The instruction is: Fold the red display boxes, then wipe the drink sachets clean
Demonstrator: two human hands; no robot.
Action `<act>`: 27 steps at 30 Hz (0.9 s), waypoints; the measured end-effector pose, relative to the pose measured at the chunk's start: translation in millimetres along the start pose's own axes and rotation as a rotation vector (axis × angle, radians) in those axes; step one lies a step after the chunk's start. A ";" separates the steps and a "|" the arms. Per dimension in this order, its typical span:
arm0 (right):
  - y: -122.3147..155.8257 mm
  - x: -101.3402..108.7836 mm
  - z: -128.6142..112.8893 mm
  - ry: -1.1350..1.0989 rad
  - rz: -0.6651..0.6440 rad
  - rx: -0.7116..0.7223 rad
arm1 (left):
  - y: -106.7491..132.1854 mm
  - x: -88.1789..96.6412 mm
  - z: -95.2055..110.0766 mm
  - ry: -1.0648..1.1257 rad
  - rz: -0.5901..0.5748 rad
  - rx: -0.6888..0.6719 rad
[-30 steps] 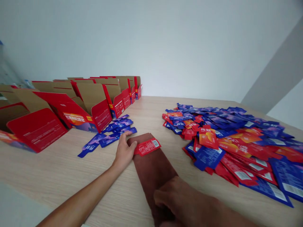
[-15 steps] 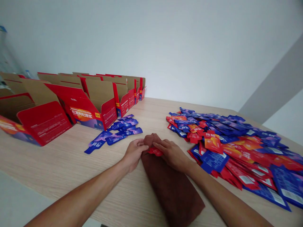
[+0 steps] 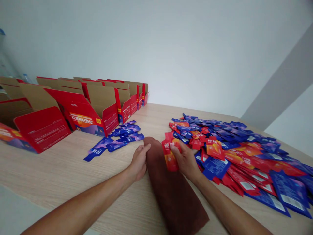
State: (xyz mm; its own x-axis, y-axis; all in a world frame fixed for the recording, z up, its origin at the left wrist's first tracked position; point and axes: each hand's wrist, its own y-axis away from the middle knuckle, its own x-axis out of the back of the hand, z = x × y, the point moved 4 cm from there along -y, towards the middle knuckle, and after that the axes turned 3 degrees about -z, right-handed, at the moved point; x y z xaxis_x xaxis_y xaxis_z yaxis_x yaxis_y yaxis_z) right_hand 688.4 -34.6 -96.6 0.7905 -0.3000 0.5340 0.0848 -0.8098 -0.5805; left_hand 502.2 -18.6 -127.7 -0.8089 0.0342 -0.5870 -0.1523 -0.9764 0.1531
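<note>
My left hand (image 3: 139,162) is closed, its thumb and fingers pinching the left edge of a long brown cloth (image 3: 168,189) near its far end. The cloth stretches over the table toward me. Between the thumb and fingers of my right hand (image 3: 187,160) is a red sachet (image 3: 171,156) with an orange print, raised above the cloth with its printed face toward me. Left of the cloth lies a small group of blue sachets (image 3: 124,133). To the right of my right hand spreads a large heap of blue and red sachets (image 3: 230,153).
Open red cartons (image 3: 84,114) with brown insides stand in rows at the left, flaps up. The wood-grain table (image 3: 117,186) runs back to a pale wall (image 3: 171,58). The sachet heap reaches toward the table's right side.
My right hand has moved away from my left hand and slightly right, bringing the red sachet up out of the cloth's folds. The cloth's far end has unfolded and lies flatter.
</note>
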 end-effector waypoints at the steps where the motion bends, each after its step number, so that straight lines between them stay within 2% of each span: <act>1: 3.2 -4.2 -0.7 -0.021 -0.007 -0.014 | 2.2 -4.4 -2.4 0.010 -0.030 0.032; 7: 23.2 -29.1 4.3 0.021 0.023 -0.064 | 18.4 -25.1 -19.2 0.124 -0.198 0.150; 10: 33.2 -37.5 -13.5 0.121 -0.144 0.119 | 21.9 -26.2 -23.8 0.183 -0.254 0.183; 12: 39.3 -42.9 -28.0 0.213 -0.305 0.284 | 22.9 -22.6 -25.6 0.206 -0.239 0.199; 14: 39.6 -46.2 -31.7 0.257 -0.407 0.334 | 23.9 -17.8 -26.3 0.237 -0.202 0.205; 17: 26.7 -49.6 -14.7 0.226 -0.422 0.230 | 27.3 -14.7 -26.6 0.257 -0.212 0.244; 21: 13.6 -54.7 12.5 0.146 -0.306 0.026 | 33.1 -15.8 -25.8 0.230 -0.319 0.288; 24: 25.3 -57.6 1.6 0.119 -0.299 -0.020 | 34.5 -12.1 -27.8 0.153 -0.310 0.264; 27: 40.0 -58.2 -25.2 0.067 -0.407 0.087 | 34.9 -9.5 -33.2 0.105 -0.322 0.285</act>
State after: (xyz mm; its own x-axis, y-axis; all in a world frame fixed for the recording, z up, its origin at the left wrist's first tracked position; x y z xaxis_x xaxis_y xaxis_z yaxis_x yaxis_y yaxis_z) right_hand 630.4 -62.2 -135.4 0.6408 0.0013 0.7677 0.4356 -0.8240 -0.3623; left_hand 523.4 -60.1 -143.2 -0.6348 0.2904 -0.7160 -0.5493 -0.8213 0.1539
